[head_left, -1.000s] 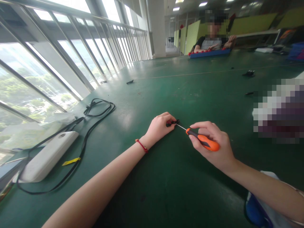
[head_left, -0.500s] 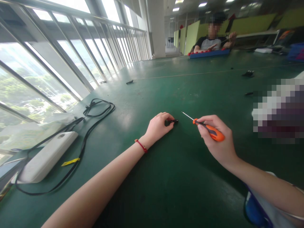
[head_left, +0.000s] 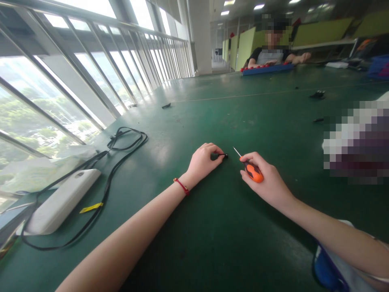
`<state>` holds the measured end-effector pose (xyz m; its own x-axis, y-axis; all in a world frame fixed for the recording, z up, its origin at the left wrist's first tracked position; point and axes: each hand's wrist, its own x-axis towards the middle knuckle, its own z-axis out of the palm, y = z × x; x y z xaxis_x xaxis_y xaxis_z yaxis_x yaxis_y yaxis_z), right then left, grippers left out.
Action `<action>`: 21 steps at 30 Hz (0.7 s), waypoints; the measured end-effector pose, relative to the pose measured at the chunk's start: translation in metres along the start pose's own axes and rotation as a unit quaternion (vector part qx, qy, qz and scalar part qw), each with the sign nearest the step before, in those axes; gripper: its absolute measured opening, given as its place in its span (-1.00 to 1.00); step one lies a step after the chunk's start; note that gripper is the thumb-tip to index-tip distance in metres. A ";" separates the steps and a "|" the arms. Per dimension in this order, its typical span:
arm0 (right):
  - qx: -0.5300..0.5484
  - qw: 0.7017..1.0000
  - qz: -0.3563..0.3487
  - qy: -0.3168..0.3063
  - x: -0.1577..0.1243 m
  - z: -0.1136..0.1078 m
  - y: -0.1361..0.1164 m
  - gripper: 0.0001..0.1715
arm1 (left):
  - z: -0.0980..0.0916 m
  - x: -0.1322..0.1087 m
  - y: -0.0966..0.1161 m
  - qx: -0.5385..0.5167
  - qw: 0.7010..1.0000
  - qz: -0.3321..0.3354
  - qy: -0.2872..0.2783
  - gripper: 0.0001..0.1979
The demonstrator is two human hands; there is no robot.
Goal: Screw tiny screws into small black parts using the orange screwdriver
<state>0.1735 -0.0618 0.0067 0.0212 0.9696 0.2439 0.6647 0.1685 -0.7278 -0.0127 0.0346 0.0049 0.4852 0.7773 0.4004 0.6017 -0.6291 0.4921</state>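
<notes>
Near the middle of the green table [head_left: 194,227], my left hand [head_left: 204,161] pinches a small black part [head_left: 225,155] between thumb and fingertips. Most of that part is hidden by the fingers; its dark end pokes out to the right. A red cord bracelet is round the left wrist. To the right, my right hand [head_left: 265,178] holds a screwdriver [head_left: 254,172] with an orange and black handle. Its thin metal shaft points up and left, the tip a short way from the black part and apart from it.
A white power strip [head_left: 65,200] and a looped black cable [head_left: 107,186] with a yellow tag lie at left, beside a railing. Small black pieces [head_left: 317,94] are farther back. Across the table a person sits behind a blue tray [head_left: 267,70]. A blurred pale object is at right.
My right hand has moved left and tilted the screwdriver more steeply. The black part in my left hand shows less of itself. The person across the table has lowered a raised hand.
</notes>
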 end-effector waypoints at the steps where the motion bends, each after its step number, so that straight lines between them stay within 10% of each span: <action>1: -0.001 1.000 -0.001 -0.006 0.000 0.000 0.000 -0.70 | 0.000 0.000 0.000 0.001 1.000 0.000 0.001 -0.92; 21: -0.066 0.996 -0.060 -0.014 -0.001 0.000 0.001 -0.73 | -0.001 0.001 -0.003 -0.049 0.999 0.014 -0.017 -0.93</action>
<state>0.1746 -0.0623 0.0060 -0.0833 0.9486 0.3054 0.7537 0.2604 -0.6034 -0.0147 0.0368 0.0046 0.5234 0.7581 0.3890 0.5240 -0.6464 0.5546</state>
